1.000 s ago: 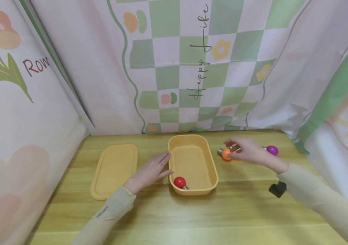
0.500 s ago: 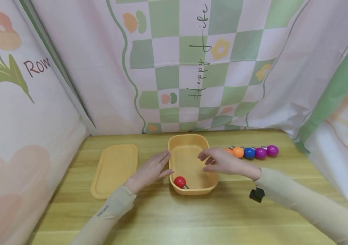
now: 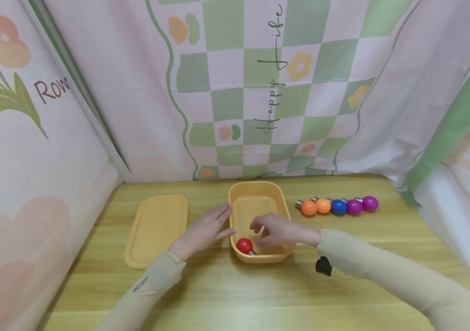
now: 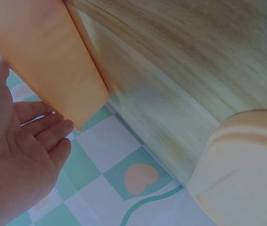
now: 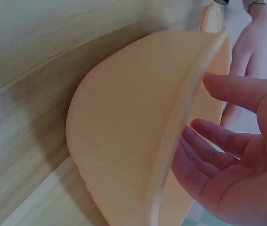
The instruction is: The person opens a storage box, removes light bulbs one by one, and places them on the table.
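A yellow plastic box (image 3: 278, 193) stands lidless on the table, with a red light bulb (image 3: 244, 245) lying in its near left corner. My left hand (image 3: 206, 230) touches the box's left rim, fingers straight; the left wrist view shows this hand (image 4: 25, 155) along the outer wall. My right hand (image 3: 278, 229) reaches over the box's right side, its loosely bent fingertips just right of the red bulb. Seen from the right wrist, that hand's (image 5: 237, 150) thumb and fingers are spread apart past the rim, holding nothing.
Right of the box lies a row of bulbs: a deep orange bulb (image 3: 309, 208), a lighter orange bulb (image 3: 323, 206), a blue bulb (image 3: 338, 207) and purple bulbs (image 3: 370, 203). A flat yellow lid (image 3: 158, 230) lies at left. A patterned curtain (image 3: 226, 105) hangs behind the table.
My right hand has moved left and toward me, from beside the orange bulbs across the box's right rim to near the red bulb. The left hand stays at the rim.
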### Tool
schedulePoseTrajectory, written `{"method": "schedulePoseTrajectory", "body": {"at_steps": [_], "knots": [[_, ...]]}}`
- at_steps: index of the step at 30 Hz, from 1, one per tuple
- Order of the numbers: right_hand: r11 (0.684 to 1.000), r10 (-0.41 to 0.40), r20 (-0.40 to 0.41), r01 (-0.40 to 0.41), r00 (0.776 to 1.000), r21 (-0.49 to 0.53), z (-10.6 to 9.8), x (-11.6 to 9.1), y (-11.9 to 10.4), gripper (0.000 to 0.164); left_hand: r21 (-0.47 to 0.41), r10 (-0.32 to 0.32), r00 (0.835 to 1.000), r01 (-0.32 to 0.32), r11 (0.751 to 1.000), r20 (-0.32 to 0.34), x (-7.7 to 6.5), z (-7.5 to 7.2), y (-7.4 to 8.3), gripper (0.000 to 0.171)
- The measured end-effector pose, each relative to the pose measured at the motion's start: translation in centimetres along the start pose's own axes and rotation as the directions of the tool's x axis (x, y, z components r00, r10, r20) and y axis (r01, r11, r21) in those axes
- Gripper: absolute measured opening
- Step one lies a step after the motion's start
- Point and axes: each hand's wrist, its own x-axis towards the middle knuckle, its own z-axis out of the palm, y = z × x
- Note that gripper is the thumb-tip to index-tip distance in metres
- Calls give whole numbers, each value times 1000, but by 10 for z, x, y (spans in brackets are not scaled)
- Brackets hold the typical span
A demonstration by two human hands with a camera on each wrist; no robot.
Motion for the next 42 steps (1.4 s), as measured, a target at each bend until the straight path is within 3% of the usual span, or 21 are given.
{"method": "schedulePoseTrajectory", "body": {"at_steps": [12,19,34,42], "knots": [[997,74,103,-74,992,-10,10,13,-5,36,11,10,1000,-9,1000,-19,0,0,1,67],[999,51,127,-50,991,-15,15,19,-6,31,12,5,1000,-5,1000,-26,0,-1,3,66],[1000,4,67,-5,998,21,9,11,-3,24,7,-5,1000,5,1000,-4,-1,0,2,66],[993,56,20,-58,998,102,-4,0,4,27,-1,-12,1000,12,1000,9,-1,0,1,69]]}}
